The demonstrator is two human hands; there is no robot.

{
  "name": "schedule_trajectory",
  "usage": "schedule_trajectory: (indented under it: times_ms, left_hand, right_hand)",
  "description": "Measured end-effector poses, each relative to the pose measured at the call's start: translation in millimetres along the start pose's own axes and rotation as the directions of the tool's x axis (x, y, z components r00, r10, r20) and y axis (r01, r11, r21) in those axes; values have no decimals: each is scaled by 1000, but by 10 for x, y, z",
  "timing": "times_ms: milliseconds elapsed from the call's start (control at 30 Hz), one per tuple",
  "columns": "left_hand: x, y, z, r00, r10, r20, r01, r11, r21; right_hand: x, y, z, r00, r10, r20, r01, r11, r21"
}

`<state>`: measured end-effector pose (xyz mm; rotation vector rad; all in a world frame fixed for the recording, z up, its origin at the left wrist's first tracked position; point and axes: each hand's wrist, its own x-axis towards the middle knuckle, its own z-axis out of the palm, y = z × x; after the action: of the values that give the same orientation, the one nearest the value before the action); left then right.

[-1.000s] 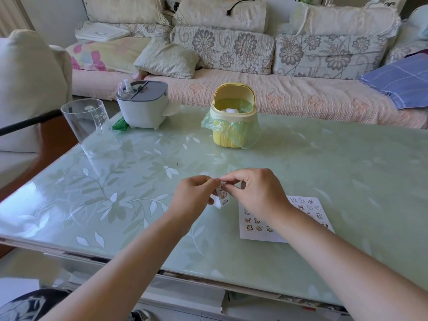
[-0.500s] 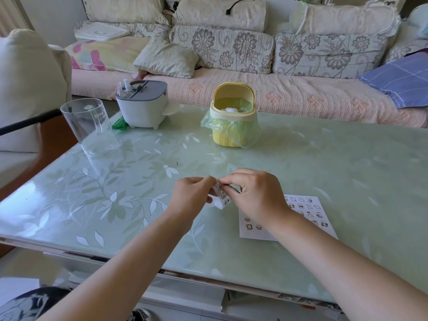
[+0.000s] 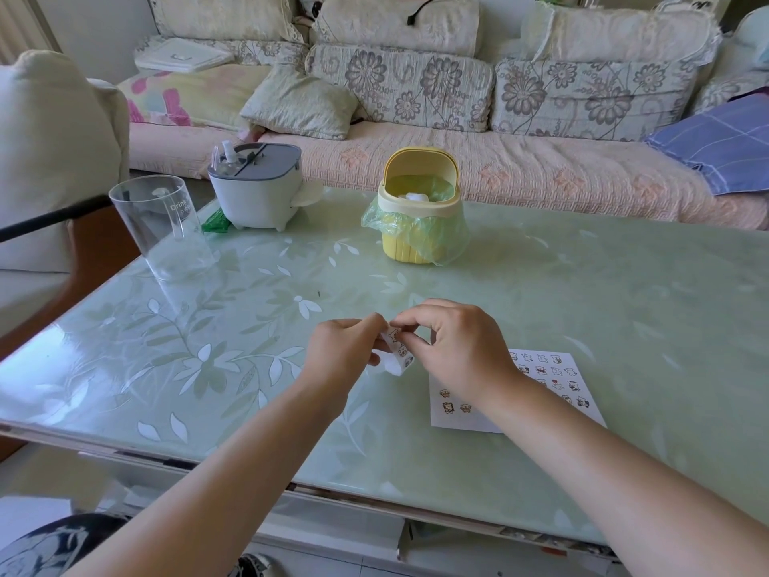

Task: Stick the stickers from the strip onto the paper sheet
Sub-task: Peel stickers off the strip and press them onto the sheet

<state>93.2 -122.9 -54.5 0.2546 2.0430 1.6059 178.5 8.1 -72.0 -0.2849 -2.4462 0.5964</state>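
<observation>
A short white sticker strip [image 3: 398, 355] with small animal stickers hangs just above the green table. My left hand [image 3: 346, 355] pinches its upper left edge. My right hand [image 3: 460, 347] pinches at the strip's top, thumb and forefinger on a sticker there. The white paper sheet [image 3: 466, 418] lies flat on the table under and to the right of my right wrist, with several small stickers on it; my forearm hides its middle.
A yellow mini bin [image 3: 418, 210] with a green bag stands behind my hands. A clear plastic cup [image 3: 160, 226] and a grey-white container [image 3: 258, 189] are at the back left. The table's near edge [image 3: 249, 472] runs below my forearms. A sofa lies beyond.
Both hands shifted slightly with the strip, which now hangs more to the right between them. The right fingers have worked at the strip's top end.
</observation>
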Motion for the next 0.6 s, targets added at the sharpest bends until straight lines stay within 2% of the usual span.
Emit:
schedule_trajectory:
  times_ms: [500,600]
  left_hand:
    - [6,0,9,999,-32,-1,32,999,-2]
    - [65,-32,15,999,28,-22,-26,993,117]
  right_hand:
    - [-16,-18,-13,999,-30,13,30,999,10]
    - [-21,-22,-21,999,22,40,-25,997,74]
